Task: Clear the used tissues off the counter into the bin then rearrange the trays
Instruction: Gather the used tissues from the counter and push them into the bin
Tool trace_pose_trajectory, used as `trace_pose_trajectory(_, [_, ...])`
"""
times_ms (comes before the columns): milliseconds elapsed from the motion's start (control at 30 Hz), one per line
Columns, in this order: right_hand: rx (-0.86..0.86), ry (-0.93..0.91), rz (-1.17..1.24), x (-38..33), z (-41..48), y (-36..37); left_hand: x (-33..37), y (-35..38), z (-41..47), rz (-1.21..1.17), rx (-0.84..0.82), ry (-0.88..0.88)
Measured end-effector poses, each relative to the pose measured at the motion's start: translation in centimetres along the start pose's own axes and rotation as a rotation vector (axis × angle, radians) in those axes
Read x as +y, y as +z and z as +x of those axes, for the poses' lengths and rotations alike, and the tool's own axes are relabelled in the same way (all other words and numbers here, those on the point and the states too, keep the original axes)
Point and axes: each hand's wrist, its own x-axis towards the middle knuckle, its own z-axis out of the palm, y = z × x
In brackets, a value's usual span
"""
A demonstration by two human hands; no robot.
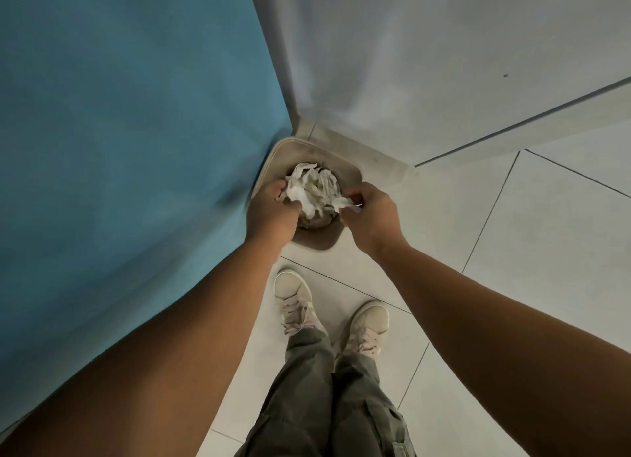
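Grip: left hand (269, 214) and right hand (369, 217) pinch crumpled, shredded white tissues (312, 190).

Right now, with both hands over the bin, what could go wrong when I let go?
1. The tissues are a loose wad with strips trailing; the left hand grips the bulk, but the right hand pinches one thin strip near the rim of the bin, so a piece may fall onto the floor tiles.
2. The wad looks about as wide as the opening, so it may sit on top instead of dropping in.
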Motion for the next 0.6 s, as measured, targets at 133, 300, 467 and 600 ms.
trace_pose_trajectory(133, [-0.032, -0.025, -0.080, -0.2, 1.9, 2.3, -1.5, -0.5, -1.2, 0.021, -0.001, 0.029])
trace_pose_trajectory(300, [-0.165, -0.065, -0.269, -0.2, 3.2, 3.5, -2.5, -1.1, -1.9, 0.056, 0.019, 0.042])
trace_pose_trajectory(467, [-0.182, -0.095, -0.339, -0.6, 0.7, 1.4, -1.0, -1.7, -2.9, 0.081, -0.008, 0.059])
trace_pose_trajectory(600, [-0.165, -0.112, -0.349, -2.1, -3.1, -1.4, 2.1, -2.7, -5.3, 0.118, -0.019, 0.099])
